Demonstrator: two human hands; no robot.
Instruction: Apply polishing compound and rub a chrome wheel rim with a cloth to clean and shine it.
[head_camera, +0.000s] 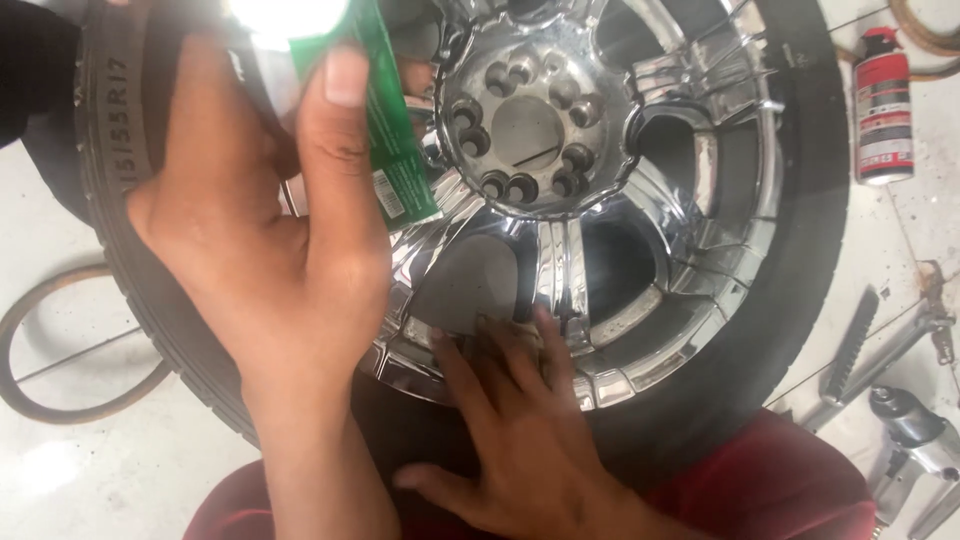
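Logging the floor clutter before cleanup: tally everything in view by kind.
Wheel with tyre: 1
Green packet, in the left hand: 1
Spray can: 1
Metal tools at lower right: about 3, partly cut off
Rubber ring on the floor: 1
Total: about 7
The right hand rests on the rim.

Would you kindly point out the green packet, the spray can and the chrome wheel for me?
green packet (395, 150), head view, on its lower half.
spray can (882, 110), head view, on its body.
chrome wheel (528, 128), head view, on its hub.
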